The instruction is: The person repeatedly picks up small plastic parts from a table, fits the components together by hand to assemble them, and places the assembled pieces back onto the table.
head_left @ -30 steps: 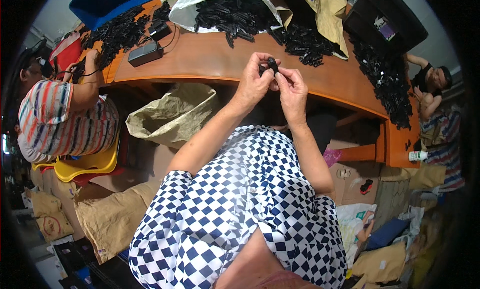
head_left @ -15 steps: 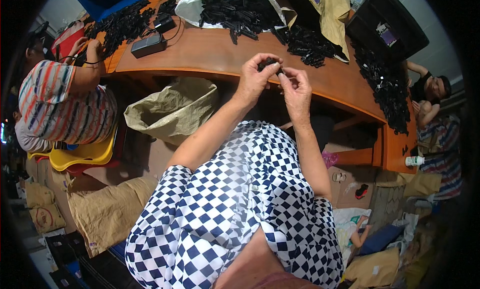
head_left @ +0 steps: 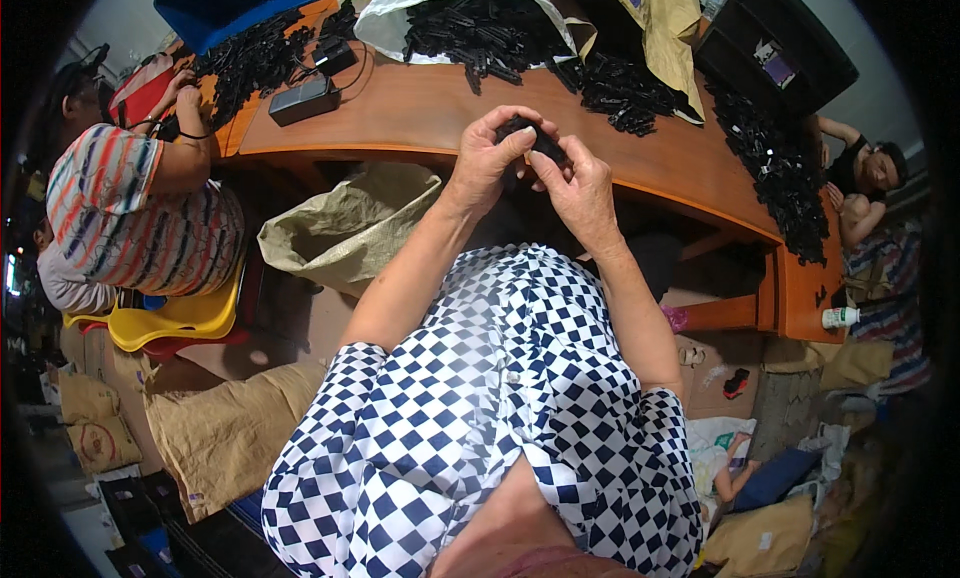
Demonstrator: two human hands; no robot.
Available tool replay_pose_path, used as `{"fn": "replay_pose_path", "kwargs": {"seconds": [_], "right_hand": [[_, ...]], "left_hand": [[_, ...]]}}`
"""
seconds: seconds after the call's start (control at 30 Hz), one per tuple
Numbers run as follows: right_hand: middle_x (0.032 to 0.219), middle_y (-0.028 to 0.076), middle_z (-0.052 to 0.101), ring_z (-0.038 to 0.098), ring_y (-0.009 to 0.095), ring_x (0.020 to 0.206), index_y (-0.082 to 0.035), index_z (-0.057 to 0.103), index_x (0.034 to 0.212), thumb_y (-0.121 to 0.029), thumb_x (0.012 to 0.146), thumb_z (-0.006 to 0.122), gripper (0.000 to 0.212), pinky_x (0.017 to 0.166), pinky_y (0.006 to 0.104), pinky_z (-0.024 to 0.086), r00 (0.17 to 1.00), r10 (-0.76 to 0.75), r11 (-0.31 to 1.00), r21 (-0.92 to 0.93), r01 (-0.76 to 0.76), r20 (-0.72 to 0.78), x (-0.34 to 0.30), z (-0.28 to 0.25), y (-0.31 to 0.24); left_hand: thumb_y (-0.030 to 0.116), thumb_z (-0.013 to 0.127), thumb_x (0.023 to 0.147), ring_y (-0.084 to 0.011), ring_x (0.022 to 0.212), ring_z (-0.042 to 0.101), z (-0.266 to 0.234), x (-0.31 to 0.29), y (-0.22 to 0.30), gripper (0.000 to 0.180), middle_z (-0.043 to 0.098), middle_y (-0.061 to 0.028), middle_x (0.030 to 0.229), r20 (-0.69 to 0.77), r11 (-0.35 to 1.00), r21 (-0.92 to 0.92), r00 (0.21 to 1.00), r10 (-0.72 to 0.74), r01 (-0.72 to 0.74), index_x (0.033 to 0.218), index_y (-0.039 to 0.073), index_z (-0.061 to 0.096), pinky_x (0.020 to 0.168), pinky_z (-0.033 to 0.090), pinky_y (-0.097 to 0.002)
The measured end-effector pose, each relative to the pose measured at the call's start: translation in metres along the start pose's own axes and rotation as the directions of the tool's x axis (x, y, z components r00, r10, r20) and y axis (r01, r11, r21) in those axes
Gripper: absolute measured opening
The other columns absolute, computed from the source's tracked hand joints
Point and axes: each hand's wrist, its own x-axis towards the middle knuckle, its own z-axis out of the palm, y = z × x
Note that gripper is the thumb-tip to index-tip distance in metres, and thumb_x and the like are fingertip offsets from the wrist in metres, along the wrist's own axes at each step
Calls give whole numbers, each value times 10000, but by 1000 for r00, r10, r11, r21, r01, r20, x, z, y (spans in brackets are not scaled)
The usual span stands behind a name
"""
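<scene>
Small black plastic parts (head_left: pixel 541 144) are held up between my two hands, above the near edge of the table. My left hand (head_left: pixel 487 158) is closed round them, thumb on top. From the other side my right hand (head_left: pixel 583 186) pinches at the same parts with thumb and fingers. Their exact kind and number are hidden by my fingers. Across the table lies a heap of similar black parts (head_left: pixel 484 36), spilling from the mouth of a white sack (head_left: pixel 385 28).
More black parts (head_left: pixel 616 96) lie by a brown paper sack (head_left: pixel 668 53). A black adapter (head_left: pixel 304 100) with a cord is at the left, near a blue bin (head_left: pixel 235 13). Co-workers sit left and right. An open woven sack (head_left: pixel 345 223) stands below the table edge.
My hands have shifted slightly left, and the right hand has turned inward over the black parts. More of the black parts shows between the fingers. The whole view has moved a little.
</scene>
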Motion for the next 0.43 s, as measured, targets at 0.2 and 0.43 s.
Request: {"fn": "replay_pose_path", "kwargs": {"seconds": [0.2,0.43], "right_hand": [[686,93,647,630,168,589,11,612,888,-139,823,691,182,512,285,468,994,-81,978,-198,65,-77,1,2,21],[935,116,659,599,190,689,-71,573,1236,-227,790,725,496,675,299,500,894,51,977,-210,49,445,4,-27,41]], "left_hand": [[166,664,859,-89,829,614,-2,0,-13,301,651,-89,1034,-31,991,-116,997,-72,68,1118,45,569,572,476,-164],[221,624,891,-67,840,596,-41,-18,10,323,659,-57,1056,-227,928,314,965,-130,198,1169,85,531,565,427,-174]]}}
